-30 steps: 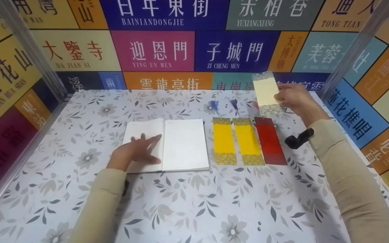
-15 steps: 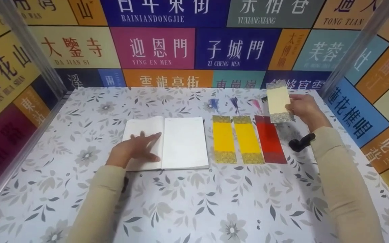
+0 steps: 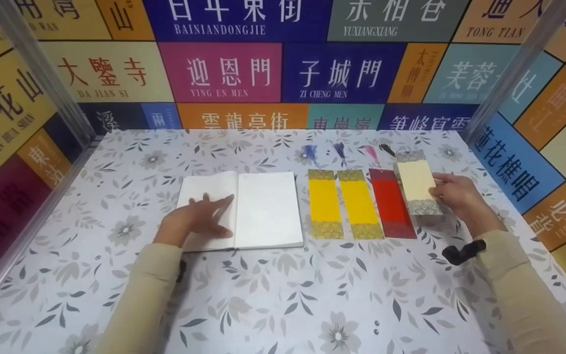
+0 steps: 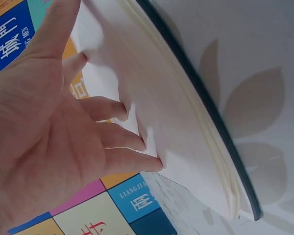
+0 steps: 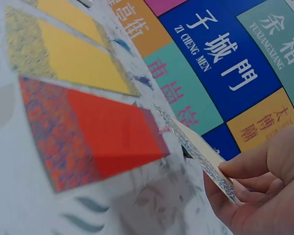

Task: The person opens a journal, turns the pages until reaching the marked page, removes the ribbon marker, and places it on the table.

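An open notebook [image 3: 268, 211] with blank white pages lies on the patterned tabletop. My left hand [image 3: 197, 219] rests on its left page with fingers spread; the left wrist view shows the fingertips touching the paper near the notebook's dark cover edge [image 4: 210, 105]. My right hand [image 3: 462, 196] pinches a cream bookmark [image 3: 416, 182] with grey patterned ends by its right edge, thumb on one face. In the right wrist view the cream bookmark [image 5: 201, 147] is tilted above the table, right of a red bookmark [image 3: 392, 204].
Two yellow bookmarks [image 3: 325, 204] with patterned ends lie between the notebook and the red one. Blue, purple, pink and black tassels [image 3: 371, 155] extend behind the row. A wall of coloured signs [image 3: 221, 71] rises at the table's back edge.
My right hand has brought the cream bookmark down and toward me, from behind the red bookmark to its right side. My left hand has stayed on the page.
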